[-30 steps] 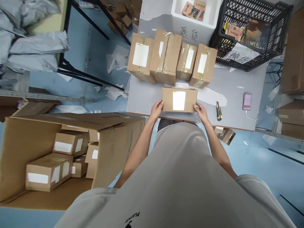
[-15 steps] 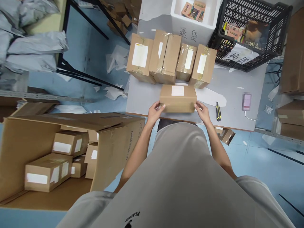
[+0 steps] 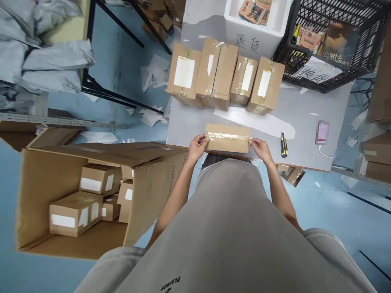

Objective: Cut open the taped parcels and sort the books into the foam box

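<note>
A small cardboard box [image 3: 227,138] lies at the front edge of the grey table [image 3: 189,126], a strip of shiny clear tape running along its upper face. My left hand [image 3: 197,147] grips its left end between thumb and fingers. At the opposite end, my right hand [image 3: 261,149] pinches the right side. Behind the box is a long white paper sheet [image 3: 259,122]. To the right of my right hand rests a yellow and black box cutter [image 3: 284,145].
Several taped cartons [image 3: 216,73] stand in a row behind. Farther back are a white bin [image 3: 256,36] and a black plastic crate [image 3: 330,44]. A phone [image 3: 322,132] with a cable lies right. At left, a large open carton [image 3: 152,179] holds labelled boxes [image 3: 76,213].
The box has been turned between my hands: its white label no longer shows, and a taped face is now up. The view has shifted slightly.
</note>
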Demonstrator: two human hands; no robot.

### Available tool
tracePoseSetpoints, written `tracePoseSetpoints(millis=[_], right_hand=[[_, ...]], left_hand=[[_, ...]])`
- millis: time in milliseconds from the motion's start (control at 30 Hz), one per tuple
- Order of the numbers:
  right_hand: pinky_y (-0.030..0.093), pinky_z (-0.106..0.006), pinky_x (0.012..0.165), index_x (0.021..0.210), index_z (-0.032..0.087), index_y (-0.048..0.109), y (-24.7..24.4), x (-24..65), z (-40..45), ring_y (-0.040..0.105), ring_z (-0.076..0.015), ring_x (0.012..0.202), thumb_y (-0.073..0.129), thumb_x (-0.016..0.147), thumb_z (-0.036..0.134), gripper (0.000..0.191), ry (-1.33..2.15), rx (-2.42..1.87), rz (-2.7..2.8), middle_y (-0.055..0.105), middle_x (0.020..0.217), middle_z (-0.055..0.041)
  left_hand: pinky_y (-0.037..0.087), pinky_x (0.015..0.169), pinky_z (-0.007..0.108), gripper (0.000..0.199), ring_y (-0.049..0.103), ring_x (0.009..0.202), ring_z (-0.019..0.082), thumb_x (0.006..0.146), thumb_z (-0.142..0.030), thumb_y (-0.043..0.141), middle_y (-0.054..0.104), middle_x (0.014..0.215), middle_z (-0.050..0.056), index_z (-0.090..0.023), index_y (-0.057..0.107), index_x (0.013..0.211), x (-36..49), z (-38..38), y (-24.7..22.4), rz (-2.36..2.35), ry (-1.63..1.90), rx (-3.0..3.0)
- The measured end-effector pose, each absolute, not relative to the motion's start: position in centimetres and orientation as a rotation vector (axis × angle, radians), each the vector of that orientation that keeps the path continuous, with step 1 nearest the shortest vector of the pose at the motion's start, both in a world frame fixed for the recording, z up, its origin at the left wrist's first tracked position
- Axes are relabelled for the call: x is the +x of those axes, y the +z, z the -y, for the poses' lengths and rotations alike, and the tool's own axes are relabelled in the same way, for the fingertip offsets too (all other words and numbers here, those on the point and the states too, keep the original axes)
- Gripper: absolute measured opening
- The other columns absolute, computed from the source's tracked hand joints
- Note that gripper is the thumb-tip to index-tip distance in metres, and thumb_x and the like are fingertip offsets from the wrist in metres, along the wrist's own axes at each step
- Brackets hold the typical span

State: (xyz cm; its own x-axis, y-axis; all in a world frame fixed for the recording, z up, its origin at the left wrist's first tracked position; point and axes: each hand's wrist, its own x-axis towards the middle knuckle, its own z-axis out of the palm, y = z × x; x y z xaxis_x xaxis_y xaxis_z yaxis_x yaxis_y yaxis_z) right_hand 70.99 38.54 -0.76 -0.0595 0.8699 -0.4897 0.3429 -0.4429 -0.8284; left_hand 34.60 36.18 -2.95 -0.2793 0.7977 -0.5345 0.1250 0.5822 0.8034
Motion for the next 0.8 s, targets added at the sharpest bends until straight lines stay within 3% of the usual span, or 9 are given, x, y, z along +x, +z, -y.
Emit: tracePoseSetpoints(millis=[133,233,300,400,467,567,667,800], right_hand=[[0.062,-0.059,0.121,0.139,0.018,0.081,-2.6,72.3,-42.5,0.081,-0.0366,0.126,0.082,0.083,0.082,0.085,1.388,-1.861,1.177,0.080,0.148,-0.0225],[0.067,-0.053,0.113,0.171,0.019,0.057,-3.5,72.8,-47.3,0.081,-0.0342,0.129,0.083,0.085,0.076,0.107,1.220,-1.967,0.950,0.058,0.174,-0.0281],[0.070,-0.048,0.108,0.181,0.022,0.041,-3.4,72.4,-50.4,0.083,-0.0308,0.126,0.083,0.087,0.068,0.113,1.163,-2.005,0.798,0.048,0.181,-0.0283],[0.071,-0.044,0.103,0.182,0.023,0.034,-2.6,71.0,-54.0,0.085,-0.0258,0.113,0.083,0.088,0.059,0.112,1.146,-2.001,0.687,0.059,0.173,-0.0257],[0.071,-0.043,0.102,0.178,0.024,0.036,-1.9,69.8,-55.4,0.083,-0.0242,0.113,0.085,0.085,0.056,0.109,1.132,-1.962,0.696,0.069,0.163,-0.0214],[0.071,-0.041,0.100,0.172,0.024,0.038,-1.3,68.5,-56.3,0.080,-0.0234,0.119,0.089,0.078,0.055,0.111,1.092,-1.891,0.712,0.070,0.162,-0.0202],[0.071,-0.039,0.097,0.168,0.022,0.040,-1.1,68.2,-56.0,0.078,-0.0234,0.116,0.093,0.072,0.062,0.116,1.095,-1.847,0.728,0.068,0.163,-0.0234],[0.071,-0.041,0.094,0.165,0.024,0.045,-1.1,69.0,-55.0,0.077,-0.0233,0.112,0.088,0.068,0.081,0.120,1.067,-1.868,0.789,0.069,0.158,-0.0222]], left_hand=[[0.057,0.127,0.049,0.052,0.073,0.141,0.034,0.097,-0.048,0.083,0.078,0.148,0.019,-0.018,0.078,0.138,30.9,-40.6,-3.8,-1.814,0.865,0.709],[0.057,0.127,0.047,0.073,0.068,0.151,0.034,0.098,-0.054,0.085,0.068,0.163,0.022,-0.020,0.065,0.160,26.6,-46.3,-4.4,-1.929,0.956,0.673],[0.053,0.131,0.048,0.088,0.063,0.158,0.036,0.095,-0.053,0.089,0.060,0.172,0.024,-0.019,0.056,0.169,23.9,-50.2,-4.5,-1.997,0.977,0.670],[0.046,0.137,0.047,0.100,0.058,0.163,0.036,0.089,-0.044,0.095,0.057,0.175,0.025,-0.017,0.050,0.173,21.1,-54.9,-4.3,-2.017,0.946,0.698],[0.048,0.135,0.047,0.092,0.064,0.156,0.034,0.087,-0.036,0.093,0.066,0.166,0.024,-0.015,0.056,0.169,19.9,-57.0,-4.1,-1.945,0.881,0.709],[0.057,0.124,0.049,0.074,0.071,0.143,0.032,0.084,-0.033,0.088,0.076,0.155,0.018,-0.019,0.070,0.154,18.6,-58.6,-3.9,-1.785,0.780,0.707],[0.062,0.116,0.046,0.070,0.074,0.136,0.031,0.076,-0.037,0.094,0.080,0.149,0.014,-0.025,0.076,0.143,18.2,-59.1,-3.7,-1.708,0.753,0.736],[0.064,0.109,0.042,0.075,0.076,0.123,0.031,0.069,-0.044,0.100,0.084,0.129,0.012,-0.022,0.078,0.136,19.2,-58.5,-3.5,-1.656,0.774,0.823]])
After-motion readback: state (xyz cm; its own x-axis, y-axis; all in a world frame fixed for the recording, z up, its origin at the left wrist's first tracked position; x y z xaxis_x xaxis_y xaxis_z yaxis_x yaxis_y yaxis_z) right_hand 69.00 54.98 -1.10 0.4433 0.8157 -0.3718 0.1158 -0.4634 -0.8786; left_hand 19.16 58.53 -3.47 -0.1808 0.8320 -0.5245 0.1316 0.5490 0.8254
